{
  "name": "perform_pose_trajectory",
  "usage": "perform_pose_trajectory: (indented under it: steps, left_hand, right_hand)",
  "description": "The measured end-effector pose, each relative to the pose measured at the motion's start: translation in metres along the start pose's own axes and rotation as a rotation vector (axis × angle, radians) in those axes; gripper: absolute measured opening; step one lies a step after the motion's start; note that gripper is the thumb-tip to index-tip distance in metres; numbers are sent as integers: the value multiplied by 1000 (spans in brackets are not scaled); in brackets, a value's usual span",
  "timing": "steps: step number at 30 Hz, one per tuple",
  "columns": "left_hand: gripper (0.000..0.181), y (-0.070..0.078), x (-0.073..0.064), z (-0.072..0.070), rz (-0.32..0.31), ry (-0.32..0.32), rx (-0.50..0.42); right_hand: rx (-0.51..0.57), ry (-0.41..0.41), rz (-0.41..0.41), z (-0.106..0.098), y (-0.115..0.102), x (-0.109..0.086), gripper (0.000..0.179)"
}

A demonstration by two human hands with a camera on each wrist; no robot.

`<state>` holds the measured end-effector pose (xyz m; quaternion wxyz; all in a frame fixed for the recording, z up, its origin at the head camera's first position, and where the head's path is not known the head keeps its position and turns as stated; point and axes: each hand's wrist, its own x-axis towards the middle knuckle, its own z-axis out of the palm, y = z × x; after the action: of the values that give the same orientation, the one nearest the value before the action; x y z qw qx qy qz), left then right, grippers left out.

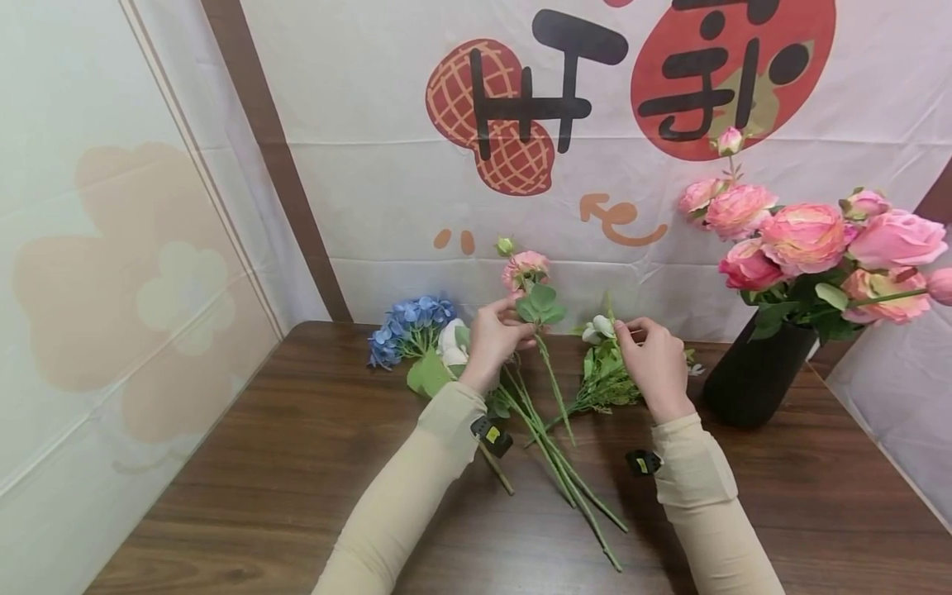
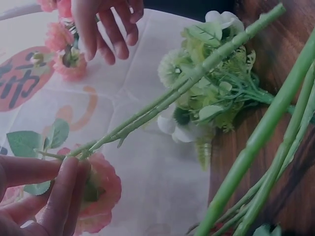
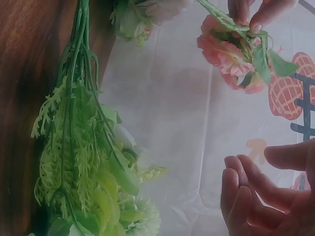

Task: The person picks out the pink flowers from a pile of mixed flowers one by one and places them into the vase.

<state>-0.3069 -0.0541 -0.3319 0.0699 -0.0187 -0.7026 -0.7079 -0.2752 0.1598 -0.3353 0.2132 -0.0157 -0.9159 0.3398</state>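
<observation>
My left hand (image 1: pixel 497 340) pinches the stem of an artificial pink flower (image 1: pixel 526 268) just below its green leaves (image 1: pixel 543 306). In the left wrist view, thumb and fingers meet on that stem (image 2: pixel 197 73), which runs out past the hand. The bloom is up, and the stem's lower end slants down over the table. To the right, my right hand (image 1: pixel 658 364) is raised with loosely bent fingers. The right wrist view shows nothing between its thumb and fingertips (image 3: pixel 241 177). Beside it lies a green and white flower bunch (image 1: pixel 606 376), which overlaps the hand in the head view.
A black vase (image 1: pixel 754 372) full of pink flowers (image 1: pixel 803 240) stands on the table's right side. Blue hydrangea (image 1: pixel 412 326) and a white flower (image 1: pixel 452 343) lie back left. Several green stems (image 1: pixel 558 463) stretch across the wooden table (image 1: pixel 245 479). A printed cloth (image 1: pixel 372 198) hangs behind.
</observation>
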Motion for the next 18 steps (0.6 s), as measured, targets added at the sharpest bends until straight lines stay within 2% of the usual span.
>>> perform_pose_trajectory:
  steps: [9,18]
  left_hand:
    - [36,13,1,-14,51,33,9]
    - [31,21,-5,-24,95,67,-14]
  right_hand:
    - [8,2,-3,-3,-2,0,44]
    - [11,3,-6,-5,-4,-1,42]
